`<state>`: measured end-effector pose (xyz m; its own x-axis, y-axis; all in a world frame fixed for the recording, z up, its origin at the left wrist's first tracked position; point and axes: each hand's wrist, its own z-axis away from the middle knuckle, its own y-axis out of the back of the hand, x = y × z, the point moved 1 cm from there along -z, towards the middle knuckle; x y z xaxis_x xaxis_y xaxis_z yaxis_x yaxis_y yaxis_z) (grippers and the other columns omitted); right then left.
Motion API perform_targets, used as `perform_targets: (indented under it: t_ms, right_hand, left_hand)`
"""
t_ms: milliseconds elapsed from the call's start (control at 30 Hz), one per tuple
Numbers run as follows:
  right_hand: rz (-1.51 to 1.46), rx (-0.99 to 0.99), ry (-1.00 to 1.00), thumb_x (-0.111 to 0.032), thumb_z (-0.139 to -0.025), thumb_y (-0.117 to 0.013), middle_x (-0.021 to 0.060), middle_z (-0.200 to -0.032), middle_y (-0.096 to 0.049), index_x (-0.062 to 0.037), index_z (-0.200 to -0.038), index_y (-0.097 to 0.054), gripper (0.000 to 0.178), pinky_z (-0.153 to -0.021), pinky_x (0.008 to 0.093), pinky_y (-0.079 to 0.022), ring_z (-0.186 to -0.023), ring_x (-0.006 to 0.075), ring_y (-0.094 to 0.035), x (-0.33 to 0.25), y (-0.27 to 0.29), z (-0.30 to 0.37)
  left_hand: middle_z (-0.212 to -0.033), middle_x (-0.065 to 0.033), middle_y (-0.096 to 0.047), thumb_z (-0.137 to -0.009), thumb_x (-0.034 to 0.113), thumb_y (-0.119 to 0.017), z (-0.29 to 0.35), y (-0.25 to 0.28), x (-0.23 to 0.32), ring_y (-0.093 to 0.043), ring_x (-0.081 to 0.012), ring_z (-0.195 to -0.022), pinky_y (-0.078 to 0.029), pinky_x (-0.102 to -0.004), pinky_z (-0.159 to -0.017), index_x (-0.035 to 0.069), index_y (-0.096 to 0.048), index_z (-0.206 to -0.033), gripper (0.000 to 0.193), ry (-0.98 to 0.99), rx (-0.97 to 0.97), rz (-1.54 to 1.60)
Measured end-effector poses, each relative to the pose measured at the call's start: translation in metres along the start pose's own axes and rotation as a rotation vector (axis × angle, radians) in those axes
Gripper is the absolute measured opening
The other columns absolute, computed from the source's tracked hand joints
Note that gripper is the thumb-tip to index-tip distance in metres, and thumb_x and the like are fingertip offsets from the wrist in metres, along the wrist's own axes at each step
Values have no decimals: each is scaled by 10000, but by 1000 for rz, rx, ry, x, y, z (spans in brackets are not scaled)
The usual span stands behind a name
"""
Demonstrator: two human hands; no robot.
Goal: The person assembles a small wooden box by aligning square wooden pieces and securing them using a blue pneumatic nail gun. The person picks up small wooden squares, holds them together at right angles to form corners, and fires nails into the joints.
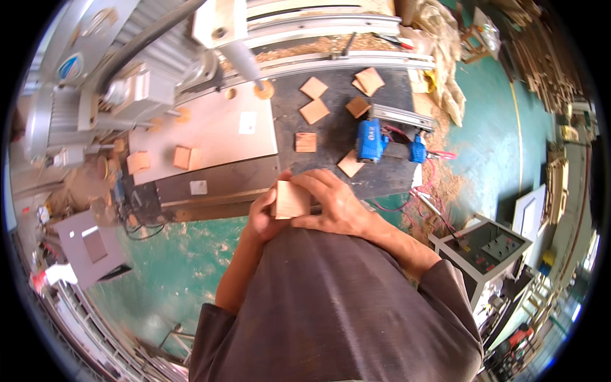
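Note:
Close to my body, at the bench's near edge, I hold a small squarish wooden block [292, 200] with both hands. My left hand [262, 216] grips its left side, fingers curled round it. From the right, my right hand [335, 205] closes on the block, thumb below and fingers along the top. Beyond my hands a square wooden piece [305, 142] lies on the dark bench top. Another thin wooden square [349, 163] rests beside a blue nail gun [369, 140]. More squares [314, 111] lie farther back.
A large grey machine [143, 89] with clamp rods fills the left, over a pale board [216, 137] bearing two wooden blocks [186, 158]. A metal rail [299, 67] runs along the back amid sawdust. Red hoses [433, 172] hang off the right edge. A metal-framed box [480, 248] stands at right.

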<state>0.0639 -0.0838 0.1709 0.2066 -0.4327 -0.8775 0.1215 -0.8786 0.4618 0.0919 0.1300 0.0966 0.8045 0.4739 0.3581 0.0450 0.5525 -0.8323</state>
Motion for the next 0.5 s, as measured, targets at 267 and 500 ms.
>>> perform_targets:
  t_ms: [267, 500]
  right_hand:
    - [72, -24, 86, -282, -658, -949, 198, -1248, -644, 24, -1298, -603, 789, -942, 472, -549, -1118, 395, -637, -6, 5, -5]
    - [132, 26, 161, -222, -641, -937, 186, -1215, -661, 22, -1276, -615, 753, -911, 475, -546, -1059, 389, -651, -19, 1, -8]
  left_hand:
    - [-1437, -146, -579, -1003, 289, -644, -9, -11, -3, -590, -291, -1301, -494, -482, -1101, 209, -513, -1529, 548, -43, -137, 151]
    - [-1502, -136, -536, -946, 211, -734, -6, -25, 5, -562, -285, -1345, -495, -472, -1115, 210, -547, -1493, 577, -21, -209, 191]
